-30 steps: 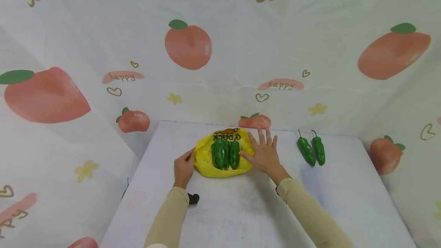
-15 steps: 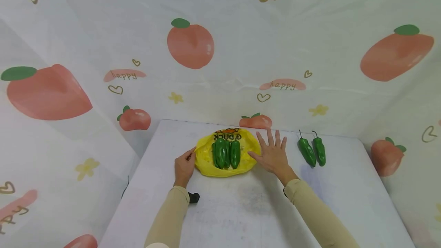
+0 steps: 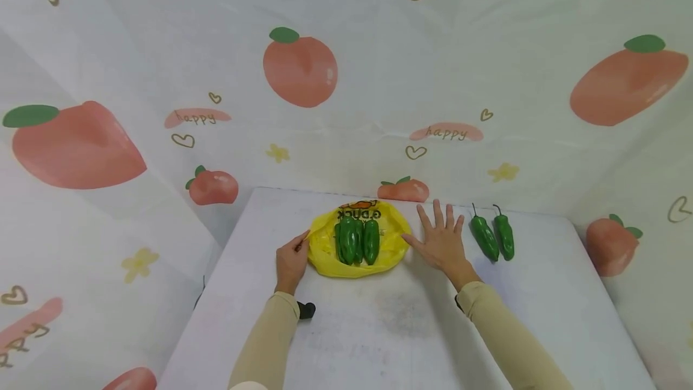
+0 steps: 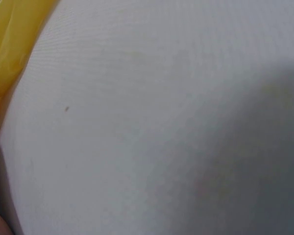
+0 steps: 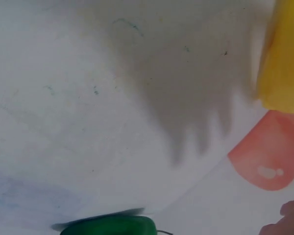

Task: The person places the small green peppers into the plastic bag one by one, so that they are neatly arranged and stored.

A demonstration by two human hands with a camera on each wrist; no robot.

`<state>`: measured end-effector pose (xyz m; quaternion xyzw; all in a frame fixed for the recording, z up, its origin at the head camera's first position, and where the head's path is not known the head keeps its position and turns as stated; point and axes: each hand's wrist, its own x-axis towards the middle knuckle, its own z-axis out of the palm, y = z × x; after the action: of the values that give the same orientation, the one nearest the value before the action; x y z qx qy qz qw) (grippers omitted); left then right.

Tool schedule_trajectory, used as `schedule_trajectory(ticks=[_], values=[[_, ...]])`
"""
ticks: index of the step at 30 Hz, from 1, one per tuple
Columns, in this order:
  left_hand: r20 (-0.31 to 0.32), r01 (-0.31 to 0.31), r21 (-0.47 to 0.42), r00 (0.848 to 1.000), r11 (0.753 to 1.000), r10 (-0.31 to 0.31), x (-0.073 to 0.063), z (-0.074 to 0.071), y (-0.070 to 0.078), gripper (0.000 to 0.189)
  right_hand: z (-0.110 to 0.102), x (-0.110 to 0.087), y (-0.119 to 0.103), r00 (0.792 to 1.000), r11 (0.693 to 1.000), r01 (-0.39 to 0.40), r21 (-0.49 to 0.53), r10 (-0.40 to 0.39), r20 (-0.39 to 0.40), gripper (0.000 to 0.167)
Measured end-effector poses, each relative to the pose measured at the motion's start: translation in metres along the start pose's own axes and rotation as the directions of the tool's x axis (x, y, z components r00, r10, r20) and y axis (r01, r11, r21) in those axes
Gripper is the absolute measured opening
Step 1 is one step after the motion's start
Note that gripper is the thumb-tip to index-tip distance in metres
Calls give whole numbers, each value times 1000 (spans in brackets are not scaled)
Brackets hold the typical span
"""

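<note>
In the head view a yellow plastic bag point(image 3: 325, 260) lies spread open at the back of the table, with several green peppers point(image 3: 349, 239) inside it. My left hand point(image 3: 291, 265) pinches the bag's left edge. Fingers spread and straight, my right hand point(image 3: 444, 245) is just right of the bag, its thumb tip by the bag's right edge. Two more green peppers, a left one point(image 3: 484, 238) and a right one point(image 3: 505, 236), lie side by side beyond that hand. The right wrist view catches the bag point(image 5: 284, 63) and part of a pepper point(image 5: 110, 226).
The white table point(image 3: 373, 342) ends at the back against a hanging cloth point(image 3: 346, 149) printed with fruit. A small black object point(image 3: 306, 310) shows beside the left wrist. Cloth walls also close in both sides.
My right hand has moved right, off the bag and toward the two loose peppers, its fingers still spread. The left hand keeps its pinch on the bag's edge.
</note>
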<state>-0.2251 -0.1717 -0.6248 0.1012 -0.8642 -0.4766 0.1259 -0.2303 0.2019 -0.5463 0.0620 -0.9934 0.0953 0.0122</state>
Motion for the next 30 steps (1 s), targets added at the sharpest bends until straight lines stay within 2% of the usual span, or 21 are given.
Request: schedule_trajectory(ticks=[13, 22, 30], values=[[-2, -10, -17, 1000, 1000, 10, 1, 2, -4, 28, -3, -3, 28, 999, 999, -46, 8, 46, 17, 94], [10, 20, -19, 1000, 1000, -19, 0, 2, -3, 28, -2, -7, 48, 997, 997, -77, 28, 76, 7, 98], [-5, 3, -22, 1000, 1000, -3, 1, 3, -5, 29, -5, -8, 65, 997, 995, -75, 66, 76, -16, 98]])
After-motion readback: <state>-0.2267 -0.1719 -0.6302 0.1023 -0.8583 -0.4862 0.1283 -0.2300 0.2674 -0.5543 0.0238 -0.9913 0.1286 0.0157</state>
